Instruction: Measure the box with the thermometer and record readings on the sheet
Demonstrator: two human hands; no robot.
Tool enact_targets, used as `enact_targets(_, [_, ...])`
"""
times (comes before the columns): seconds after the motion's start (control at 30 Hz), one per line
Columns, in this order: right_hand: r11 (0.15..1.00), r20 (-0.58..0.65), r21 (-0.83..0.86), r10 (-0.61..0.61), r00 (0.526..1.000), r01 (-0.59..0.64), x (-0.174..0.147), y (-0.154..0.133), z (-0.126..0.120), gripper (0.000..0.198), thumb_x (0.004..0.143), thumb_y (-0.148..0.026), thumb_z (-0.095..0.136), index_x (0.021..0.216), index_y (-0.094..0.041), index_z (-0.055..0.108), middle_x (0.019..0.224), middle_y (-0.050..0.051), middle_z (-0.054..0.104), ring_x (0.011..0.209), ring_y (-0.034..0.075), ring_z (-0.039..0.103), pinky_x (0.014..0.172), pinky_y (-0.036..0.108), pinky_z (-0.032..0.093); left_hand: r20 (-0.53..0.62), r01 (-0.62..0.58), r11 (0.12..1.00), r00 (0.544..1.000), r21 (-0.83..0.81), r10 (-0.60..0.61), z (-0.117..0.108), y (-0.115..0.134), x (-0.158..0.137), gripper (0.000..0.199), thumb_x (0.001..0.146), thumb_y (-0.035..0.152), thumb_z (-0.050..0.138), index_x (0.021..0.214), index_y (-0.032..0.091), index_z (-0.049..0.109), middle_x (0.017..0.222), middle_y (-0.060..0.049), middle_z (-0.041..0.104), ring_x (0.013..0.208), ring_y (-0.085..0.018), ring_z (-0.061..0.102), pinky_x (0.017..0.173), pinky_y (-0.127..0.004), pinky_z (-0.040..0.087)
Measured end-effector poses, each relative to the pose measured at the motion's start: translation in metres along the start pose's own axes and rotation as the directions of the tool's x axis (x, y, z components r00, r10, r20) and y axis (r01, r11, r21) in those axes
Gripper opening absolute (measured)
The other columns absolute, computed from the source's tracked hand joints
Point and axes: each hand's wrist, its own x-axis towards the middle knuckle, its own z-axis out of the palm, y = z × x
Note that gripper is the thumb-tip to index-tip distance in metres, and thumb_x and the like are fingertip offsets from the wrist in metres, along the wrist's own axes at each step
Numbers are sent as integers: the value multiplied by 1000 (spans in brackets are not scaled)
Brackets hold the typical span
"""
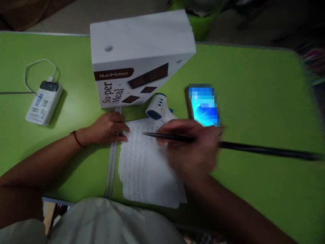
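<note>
- From afar, I see the right hand (194, 154) gripping a black pen (243, 147), seemingly for control.
- Left hand (109, 128), loosely open, touches papers (156, 169) between the hands, probably steadying them.

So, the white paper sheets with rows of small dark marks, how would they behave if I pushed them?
The white paper sheets would probably bend easily, since they look thin. They may slide over one another, as their edges are misaligned. With your left hand at their upper left edge, they might pivot there rather than slide freely.
</note>
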Motion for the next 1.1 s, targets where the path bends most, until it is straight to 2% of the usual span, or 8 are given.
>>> enact_targets(0.07, [997, -34, 78, 14, 999, -11, -2, 7, 9, 44, 101, -48, 39, 85, -23, 71, 64, 0, 66, 59, 15, 66, 60, 31, 57, 11, 5, 1000, 1000, 13, -5, 1, 0, 1, 31, 93, 45, 66, 97, 16, 75, 88, -9, 72, 78, -20, 65, 73, -32, 47])
enact_targets(0.1, [994, -53, 110, 31, 998, -25, -2, 11, 13, 39, 99, -45, 44, 81, -23, 70, 59, -1, 64, 55, 15, 64, 55, 30, 55, 10, 4, 1000, 1000, 18, -4, 1, 1, 1, 31, 92, 45, 66, 97, 16, 75, 89, -9, 72, 78, -19, 65, 73, -32, 47])
enact_targets(0.2, [996, -100, 79, 55, 993, -47, -1, 21, 22, 6, 81, -27, 65, 77, -23, 69, 61, -4, 66, 53, 13, 61, 50, 26, 50, -21, -16, 999, 1000, 28, 17, 2, 3, 2, 29, 92, 44, 68, 95, 16, 75, 87, -8, 72, 77, -19, 64, 72, -32, 47])
enact_targets(0.23, [998, -106, 49, 46, 993, -41, 0, 23, 22, 2, 75, -22, 67, 76, -23, 68, 63, -4, 67, 54, 13, 62, 51, 26, 50, -31, -22, 999, 999, 31, 23, 1, 3, 3, 29, 92, 44, 67, 94, 16, 76, 85, -8, 71, 77, -19, 64, 72, -32, 46])
enact_targets(0.33, [999, -112, -47, 4, 994, -9, -1, 25, 23, 8, 68, -17, 67, 72, -24, 66, 65, -4, 68, 55, 13, 62, 53, 27, 51, -42, -28, 999, 999, 37, 29, 0, 4, 3, 30, 92, 44, 67, 94, 16, 76, 84, -8, 70, 76, -19, 63, 71, -31, 46])
enact_targets(0.53, [994, -54, -80, -74, 996, 69, -2, 26, 25, 11, 72, -15, 62, 66, -24, 59, 58, -5, 61, 51, 12, 55, 50, 28, 47, -11, -9, 999, 1000, 36, 9, 1, 4, 2, 30, 93, 45, 66, 97, 17, 75, 87, -7, 72, 78, -19, 64, 72, -32, 45])
enact_targets(0.77, [993, -11, -115, -16, 1000, 14, 0, 24, 25, 10, 76, -21, 59, 67, -24, 57, 57, -5, 59, 52, 13, 54, 52, 29, 46, -32, -31, 999, 999, 27, 31, 3, 1, 1, 30, 94, 44, 64, 97, 16, 75, 88, -8, 72, 77, -19, 65, 72, -33, 46])
enact_targets(1.1, [992, 3, -124, -33, 999, 33, -1, 23, 28, 12, 75, -19, 59, 64, -24, 55, 53, -7, 56, 49, 11, 51, 49, 26, 44, -19, -19, 999, 1000, 32, 19, 1, 3, 4, 29, 92, 44, 67, 96, 16, 76, 85, -8, 70, 76, -19, 63, 70, -32, 46])
